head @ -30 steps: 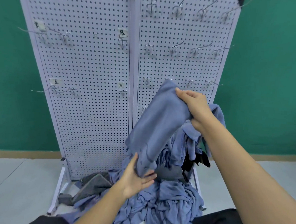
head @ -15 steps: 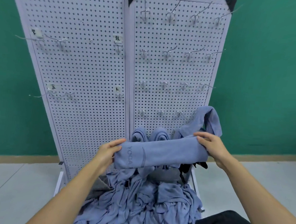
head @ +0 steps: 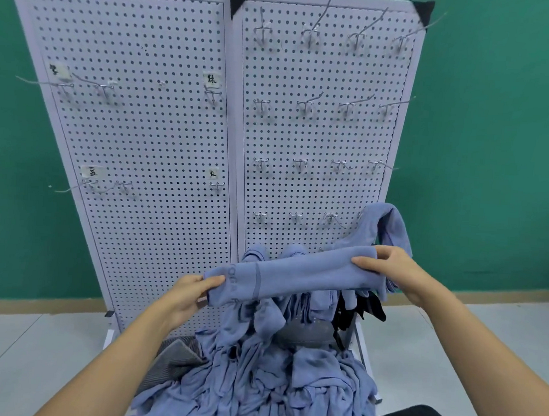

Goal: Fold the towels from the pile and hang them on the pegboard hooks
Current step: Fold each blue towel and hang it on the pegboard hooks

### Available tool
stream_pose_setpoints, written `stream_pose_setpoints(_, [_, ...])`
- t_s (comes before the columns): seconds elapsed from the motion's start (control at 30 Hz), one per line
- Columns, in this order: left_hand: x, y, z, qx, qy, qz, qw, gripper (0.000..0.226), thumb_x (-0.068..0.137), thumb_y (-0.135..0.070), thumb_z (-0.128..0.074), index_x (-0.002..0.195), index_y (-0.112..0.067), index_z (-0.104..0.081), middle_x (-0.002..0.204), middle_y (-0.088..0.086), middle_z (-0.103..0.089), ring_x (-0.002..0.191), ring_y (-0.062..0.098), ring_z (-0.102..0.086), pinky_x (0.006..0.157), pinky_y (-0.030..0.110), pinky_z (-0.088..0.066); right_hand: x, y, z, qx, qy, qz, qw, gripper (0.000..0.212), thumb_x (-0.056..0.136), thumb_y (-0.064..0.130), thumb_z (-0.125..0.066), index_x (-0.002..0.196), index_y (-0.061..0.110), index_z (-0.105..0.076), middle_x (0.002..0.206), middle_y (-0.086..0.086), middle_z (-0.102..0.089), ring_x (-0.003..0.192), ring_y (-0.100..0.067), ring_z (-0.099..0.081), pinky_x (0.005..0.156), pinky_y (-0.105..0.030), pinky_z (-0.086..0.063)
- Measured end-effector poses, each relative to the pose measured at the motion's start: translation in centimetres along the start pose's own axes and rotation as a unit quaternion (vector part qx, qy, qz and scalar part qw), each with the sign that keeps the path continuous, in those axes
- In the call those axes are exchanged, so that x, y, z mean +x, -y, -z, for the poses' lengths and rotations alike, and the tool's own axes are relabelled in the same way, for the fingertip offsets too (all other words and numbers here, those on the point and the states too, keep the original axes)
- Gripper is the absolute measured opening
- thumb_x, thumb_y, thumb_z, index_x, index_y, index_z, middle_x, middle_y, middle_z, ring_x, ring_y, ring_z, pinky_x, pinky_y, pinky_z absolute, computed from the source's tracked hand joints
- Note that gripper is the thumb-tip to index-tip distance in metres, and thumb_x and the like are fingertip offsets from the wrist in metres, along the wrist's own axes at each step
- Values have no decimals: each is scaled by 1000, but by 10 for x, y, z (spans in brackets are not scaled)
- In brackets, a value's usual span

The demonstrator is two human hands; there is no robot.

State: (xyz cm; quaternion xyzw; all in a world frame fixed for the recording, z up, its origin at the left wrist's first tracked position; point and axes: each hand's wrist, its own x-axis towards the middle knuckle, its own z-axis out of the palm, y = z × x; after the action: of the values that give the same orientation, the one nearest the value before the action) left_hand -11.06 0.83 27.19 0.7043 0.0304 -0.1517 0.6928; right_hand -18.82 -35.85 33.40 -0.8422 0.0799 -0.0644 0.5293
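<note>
Nearest, the pile (head: 256, 386) of blue towels lies crumpled on the floor at the foot of the board. It is large and unfolded, with a grey towel (head: 174, 359) at its left edge, so most of the work looks to lie ahead. Just above the pile, the folded towel (head: 295, 273) is stretched nearly level as a long narrow band between both hands. The left hand (head: 187, 295) pinches its left end with the thumb on top, and the right hand (head: 391, 269) holds its right end, so each grip is closed on cloth. This towel seems folded and ready to hang, but it is not yet on a hook. Behind it, low on the right panel of the pegboard (head: 142, 135), a few hung towels (head: 386, 227) are already up: one draped at the far right and two rounded tops nearer the middle. A black cloth (head: 368, 307) hangs below them. Farther up, the hooks (head: 305, 106) in the upper rows, and those on the left panel, carry nothing.
</note>
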Motion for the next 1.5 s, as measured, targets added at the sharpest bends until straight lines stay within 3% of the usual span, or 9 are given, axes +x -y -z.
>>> stream_pose_setpoints(0.13, [2,-11,-22,-117,41,8,992,17,92,-13,-58,106,-3,-61,102,15,-69,89,26,-64,78,38,-55,3,10,8,150,19,-4,988,29,88,22,-66,110,3,-64,104,-16,-71,87,-22,-66,78,-35,-56])
stream_pose_setpoints(0.37, [23,-16,-60,81,-7,27,996,17,92,-14,-62,102,-2,-56,101,20,-67,75,25,-66,54,32,-58,27,26,22,126,-58,0,990,27,86,28,-70,87,7,-53,79,-14,-46,71,-23,-44,56,-30,-39])
stream_pose_setpoints(0.53, [41,-24,-84,365,-40,-70,928,16,89,-18,-64,101,-14,-56,78,3,-60,64,19,-60,62,30,-53,47,54,25,126,-73,38,989,30,81,28,-74,76,12,-49,67,-9,-49,59,-18,-48,56,-29,-40])
stream_pose_setpoints(0.67, [43,-40,-122,333,-15,-158,929,15,92,-29,-59,103,-19,-57,92,-1,-63,87,16,-62,82,29,-52,65,76,18,80,-78,46,993,40,82,26,-73,67,16,-37,59,-2,-44,52,-13,-44,50,-22,-37])
stream_pose_setpoints(0.83, [21,-59,-186,142,55,-213,965,63,81,-57,-61,131,-30,-35,123,-15,-47,108,7,-53,84,25,-48,87,93,10,107,-75,48,990,33,84,24,-72,81,13,-42,78,-12,-44,67,-20,-50,45,-19,-44])
stream_pose_setpoints(1.0, [37,-51,-227,208,-90,-289,930,109,64,-56,-78,148,-25,-15,148,-6,-27,137,14,-27,109,39,-34,102,102,21,202,-60,52,976,28,86,23,-70,78,11,-46,78,-10,-56,67,-20,-59,55,-26,-51])
stream_pose_setpoints(1.2, [75,-59,-231,197,-145,-358,901,51,90,-3,-53,133,-21,-33,125,-3,-47,90,15,-56,68,31,-49,113,62,47,265,-139,27,954,28,86,24,-69,101,7,-52,100,-14,-63,81,-21,-63,68,-34,-59])
stream_pose_setpoints(1.3, [90,-70,-231,246,-154,-364,885,30,93,-4,-45,116,-23,-43,108,-8,-52,72,12,-50,57,32,-42,116,29,55,173,-214,16,961,26,84,28,-69,99,18,-50,106,-10,-61,91,-25,-61,82,-46,-54])
stream_pose_setpoints(1.5, [112,-77,-240,340,-84,-375,858,25,83,-13,-51,104,-25,-47,95,-9,-55,76,18,-51,56,27,-34,115,0,51,56,-243,72,966,20,88,21,-65,102,14,-51,84,4,-51,76,-16,-46,63,-27,-38])
